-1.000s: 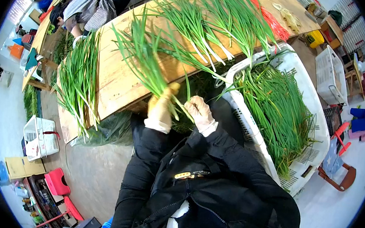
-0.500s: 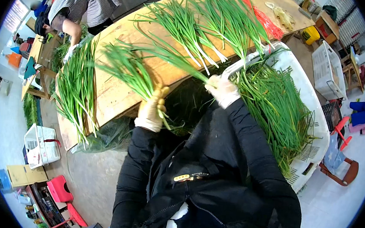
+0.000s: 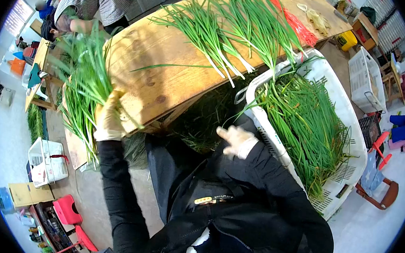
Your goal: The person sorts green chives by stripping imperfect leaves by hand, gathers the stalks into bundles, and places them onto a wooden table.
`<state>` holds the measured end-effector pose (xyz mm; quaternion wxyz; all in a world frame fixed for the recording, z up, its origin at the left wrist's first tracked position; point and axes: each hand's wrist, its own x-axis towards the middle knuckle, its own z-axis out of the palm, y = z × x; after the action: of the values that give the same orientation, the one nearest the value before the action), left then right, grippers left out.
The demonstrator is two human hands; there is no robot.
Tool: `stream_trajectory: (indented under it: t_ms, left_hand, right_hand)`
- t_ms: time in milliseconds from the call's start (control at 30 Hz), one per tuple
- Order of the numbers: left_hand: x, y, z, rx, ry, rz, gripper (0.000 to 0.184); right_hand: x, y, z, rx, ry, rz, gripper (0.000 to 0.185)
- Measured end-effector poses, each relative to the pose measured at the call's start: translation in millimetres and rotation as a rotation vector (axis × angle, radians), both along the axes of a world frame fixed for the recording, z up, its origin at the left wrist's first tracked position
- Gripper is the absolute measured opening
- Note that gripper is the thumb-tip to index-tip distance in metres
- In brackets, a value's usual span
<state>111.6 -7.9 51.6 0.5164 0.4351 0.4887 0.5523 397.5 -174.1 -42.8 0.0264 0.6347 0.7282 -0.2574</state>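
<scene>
My left hand (image 3: 109,115), in a pale glove, is closed round a bunch of garlic chives (image 3: 92,72) at the table's left end. That bunch is blurred and overlaps a pile of garlic chives (image 3: 81,112) on the table. My right hand (image 3: 238,141), gloved too, is in front of my body, left of the white basket (image 3: 298,179), its fingers apart and nothing visible in them. Loose garlic chives (image 3: 307,130) fill much of the basket. More garlic chives (image 3: 196,28) lie across the table's far side, white ends towards me.
Red plastic strips (image 3: 294,22) and spare gloves (image 3: 314,19) lie at the right end of the wooden table (image 3: 153,87). Another person (image 3: 86,1) bends over beyond the left end. Dark greens (image 3: 203,122) show under the table edge. A white crate (image 3: 365,82) stands on the right.
My left hand has carried its bunch leftward to the pile at the table's end. My right hand has let go of the leaves it held and drawn down towards my body.
</scene>
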Motion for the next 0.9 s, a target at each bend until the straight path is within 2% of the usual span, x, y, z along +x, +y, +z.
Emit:
stream_trajectory:
  t_ms: [33,67,100,133,167,200,233,300,367,400,433,500,567,600,633,667,700,733,767,800,833,900]
  left_hand:
    - [-18.4,7.1,-2.2,0.019,0.027,0.004,0.029]
    - [-49.3,17.4,-9.5,-0.063,0.126,-0.061,0.026]
    - [-63.9,24.2,-18.4,-0.081,0.164,0.006,0.025]
    - [-83.4,31.1,-28.6,-0.092,0.339,0.016,0.031]
    - [-97.2,33.5,-37.8,-0.100,0.513,0.028,0.037]
    - [-100.0,29.5,-43.8,-0.051,0.559,0.061,0.047]
    - [-102.0,25.7,-51.0,-0.003,0.604,0.094,0.057]
    - [-109.9,24.6,-73.0,0.114,0.829,0.196,0.084]
    - [-72.0,0.9,-47.5,-0.114,1.299,0.381,0.096]
    - [-74.2,-1.2,-57.9,-0.064,1.354,0.410,0.101]
    - [-72.9,-6.1,-60.6,-0.003,1.427,0.410,0.101]
    - [-66.1,-17.5,-60.8,0.334,1.542,0.484,0.090]
    - [-47.0,-25.0,-40.5,0.826,1.246,0.518,0.079]
    - [-39.0,-23.3,-39.0,0.910,1.057,0.456,0.056]
    - [-21.2,-26.6,-40.6,0.694,0.491,0.185,0.039]
    - [-5.1,-32.6,-35.8,0.407,0.385,0.057,0.034]
    - [11.3,-38.4,-24.5,0.125,0.272,-0.064,0.032]
    - [29.7,-43.4,-9.8,-0.013,0.159,-0.280,0.037]
    - [42.7,-38.6,-21.7,-0.024,-0.082,-0.451,0.042]
    - [57.4,-39.7,-15.6,-0.136,-0.247,-0.531,0.043]
    - [64.0,-31.9,-34.0,-0.180,-0.339,-0.572,0.039]
    - [76.2,-29.7,-55.3,-0.258,-0.442,-0.562,0.036]
  right_hand:
    - [8.1,11.1,20.8,0.099,0.073,-0.025,0.037]
    - [15.8,20.9,27.5,0.327,0.282,-0.111,0.026]
    - [18.6,36.8,36.4,0.228,0.660,-0.444,0.016]
    - [20.1,49.9,55.5,0.459,0.469,-0.380,0.017]
    - [28.2,68.8,40.9,0.698,0.209,-0.304,0.019]
    - [28.8,85.9,50.6,0.747,0.168,-0.290,0.021]
    - [27.7,104.9,55.9,0.626,0.138,-0.357,0.024]
    - [24.5,142.9,51.8,0.575,-0.008,-0.397,0.029]
    - [22.2,171.8,43.4,0.601,-0.003,-0.426,0.018]
    - [20.6,183.8,40.1,0.575,-0.030,-0.436,0.014]
    - [20.5,194.6,36.2,0.549,-0.058,-0.446,0.011]
    - [28.8,209.9,29.8,0.490,-0.111,-0.390,0.011]
    - [29.6,194.0,60.1,0.526,0.133,-0.406,0.015]
    - [32.8,195.0,49.3,0.461,0.479,-0.409,0.017]
    - [34.0,195.0,37.8,0.378,0.823,-0.404,0.020]
    - [22.3,171.4,55.4,0.278,1.008,-0.385,0.020]
    - [12.9,159.7,42.9,0.363,1.057,-0.314,0.016]
    - [1.2,138.7,51.3,0.270,1.060,-0.324,0.016]
    - [-8.3,126.8,37.3,0.178,1.137,-0.328,0.015]
    - [-23.0,108.4,35.6,0.274,1.094,-0.302,0.020]
    - [-29.5,93.3,38.8,0.271,1.059,-0.201,0.016]
    - [-41.9,73.8,30.8,0.120,1.300,-0.198,0.012]
